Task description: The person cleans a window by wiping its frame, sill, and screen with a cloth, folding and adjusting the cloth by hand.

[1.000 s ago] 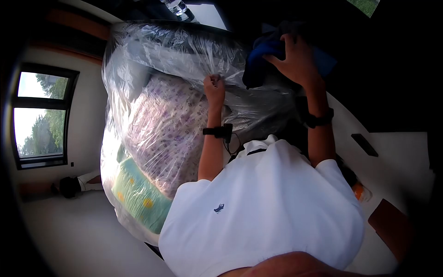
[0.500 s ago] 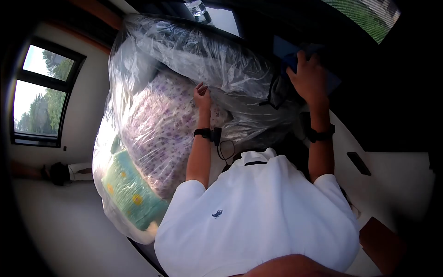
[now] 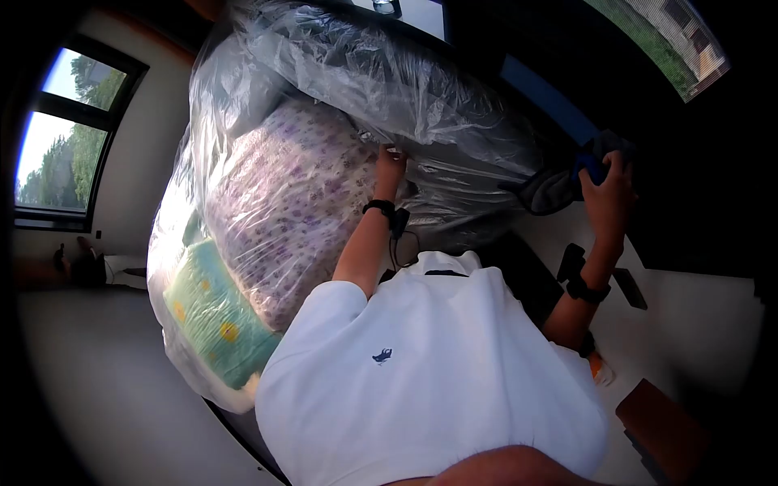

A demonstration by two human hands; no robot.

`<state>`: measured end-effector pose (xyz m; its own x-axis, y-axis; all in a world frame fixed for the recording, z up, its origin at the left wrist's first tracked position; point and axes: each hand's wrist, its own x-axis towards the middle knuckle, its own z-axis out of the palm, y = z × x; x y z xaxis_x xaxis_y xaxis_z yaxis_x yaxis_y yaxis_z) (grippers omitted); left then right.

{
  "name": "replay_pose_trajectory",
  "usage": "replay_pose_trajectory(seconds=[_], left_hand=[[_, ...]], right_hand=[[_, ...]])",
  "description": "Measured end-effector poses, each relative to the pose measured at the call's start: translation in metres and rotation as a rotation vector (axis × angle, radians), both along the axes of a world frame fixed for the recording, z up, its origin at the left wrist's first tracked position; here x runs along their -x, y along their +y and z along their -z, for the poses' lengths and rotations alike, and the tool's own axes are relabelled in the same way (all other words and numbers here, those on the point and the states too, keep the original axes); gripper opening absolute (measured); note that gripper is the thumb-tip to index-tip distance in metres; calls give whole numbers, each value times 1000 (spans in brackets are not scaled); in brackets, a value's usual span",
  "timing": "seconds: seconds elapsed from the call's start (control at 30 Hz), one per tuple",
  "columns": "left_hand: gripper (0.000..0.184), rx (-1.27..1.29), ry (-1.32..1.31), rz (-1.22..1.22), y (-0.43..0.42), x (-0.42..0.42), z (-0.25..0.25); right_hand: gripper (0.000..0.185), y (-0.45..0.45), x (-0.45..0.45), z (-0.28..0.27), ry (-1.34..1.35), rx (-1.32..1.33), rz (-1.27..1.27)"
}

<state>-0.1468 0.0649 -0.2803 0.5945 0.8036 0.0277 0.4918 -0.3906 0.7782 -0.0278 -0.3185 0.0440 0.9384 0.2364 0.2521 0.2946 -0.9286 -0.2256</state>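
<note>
A large clear plastic bag or sheet [image 3: 356,73] covers bedding. Beneath it show a flowered, pale purple quilt [image 3: 284,194] and a green piece with yellow spots [image 3: 223,312]. My left hand [image 3: 391,162] is closed on the plastic at the quilt's upper right edge. Off to the right, my right hand [image 3: 608,190] grips a dark cloth with blue on it [image 3: 551,191], which hangs toward the plastic. Both wrists wear black bands.
A window [image 3: 69,134] is in the left wall. A glass [image 3: 386,7] stands on a light surface at the top. At the lower right lies a brown object [image 3: 660,429]. Part of another person [image 3: 97,269] shows at the far left.
My right hand has moved right and lower with the dark cloth. My left hand left the plastic, then moved right and closed on it again. The view has shifted.
</note>
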Motion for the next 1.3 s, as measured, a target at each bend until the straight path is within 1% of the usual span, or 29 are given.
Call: replay_pose_trajectory(seconds=[0.03, 0.1, 0.17, 0.2, 0.23, 0.3, 0.33, 0.4, 0.43, 0.47, 0.5, 0.57, 0.6, 0.63, 0.67, 0.7, 0.73, 0.77, 0.8, 0.83, 0.87, 0.93, 1.0, 1.07, 1.1, 1.17, 1.2, 1.27, 1.3], left_hand=[[41, -25, 154, 101, -1, 6, 9], [39, -56, 174, 160, 1, 13, 29], [36, -88, 202, 231, 3, 11, 30], [36, 26, -20, 114, 1, 10, 22], [35, 142, -240, -6, -2, 7, 11], [33, 32, -335, -126, 3, 0, -35], [32, -8, -348, -151, 11, -7, -53], [31, -38, -361, -168, 22, -19, -83], [33, -76, -417, -88, 30, -24, -96], [34, -113, -464, 6, 32, -24, -108], [34, -111, -460, 38, 33, -26, -114], [35, -24, -551, 120, 34, -36, -128], [35, -17, -558, 123, 30, -38, -140], [36, -171, -604, 200, 24, -40, -153], [36, -327, -644, 272, 18, -40, -164], [36, -326, -648, 268, 17, -45, -165], [34, -437, -585, 288, 19, -53, -166], [32, -550, -522, 307, 23, -60, -167], [32, -552, -526, 305, 28, -63, -167], [28, -465, -449, 323, 32, -64, -167], [24, -375, -373, 333, 36, -64, -166], [22, -367, -361, 341, 41, -58, -165], [21, -372, -342, 367, 56, -60, -155], [19, -297, -437, 393, 70, -74, -124], [19, -295, -439, 390, 66, -70, -125], [29, -536, -524, 225, 51, -57, -129], [29, -531, -523, 220, 50, -56, -127], [39, -450, -603, 180, 51, -56, -124], [39, -453, -602, 170, 50, -56, -120]], right_hand=[[37, 3, 1, -2, -10, 40, 8], [40, 14, -3, -3, -39, 80, 22], [48, 29, -13, 8, -147, 224, -5], [57, 37, -22, 15, -203, 245, -71], [57, 49, -29, 22, -205, 254, -61], [55, 72, -37, 30, -391, 191, -211], [55, 80, -39, 26, -395, 205, -204], [46, 93, -39, 18, -222, 229, -158], [46, 95, -40, 3, -217, 228, -140], [42, 89, -39, -15, -106, 260, -193], [39, 83, -41, -26, -1, 288, -244], [39, 72, -58, -21, 0, 293, -223], [44, 72, -60, -23, 35, 304, -273], [49, 75, -63, -28, 66, 315, -326], [49, 83, -66, -31, 58, 323, -328], [57, 95, -68, -31, 98, 355, -345], [65, 106, -71, -28, 140, 385, -361], [65, 117, -75, -21, 136, 383, -359], [71, 128, -80, -10, 41, 380, -374], [78, 140, -86, -4, -56, 382, -397], [78, 150, -94, -3, -65, 390, -412], [83, 174, -103, 0, -10, 319, -469], [84, 194, -111, 2, -21, 335, -487], [85, 207, -115, 2, -24, 355, -488], [84, 216, -116, -1, -44, 380, -518], [84, 229, -122, -7, -64, 416, -551], [82, 236, -125, -9, -65, 415, -579], [80, 246, -125, -10, -70, 411, -614], [77, 252, -127, -10, -85, 406, -618]])
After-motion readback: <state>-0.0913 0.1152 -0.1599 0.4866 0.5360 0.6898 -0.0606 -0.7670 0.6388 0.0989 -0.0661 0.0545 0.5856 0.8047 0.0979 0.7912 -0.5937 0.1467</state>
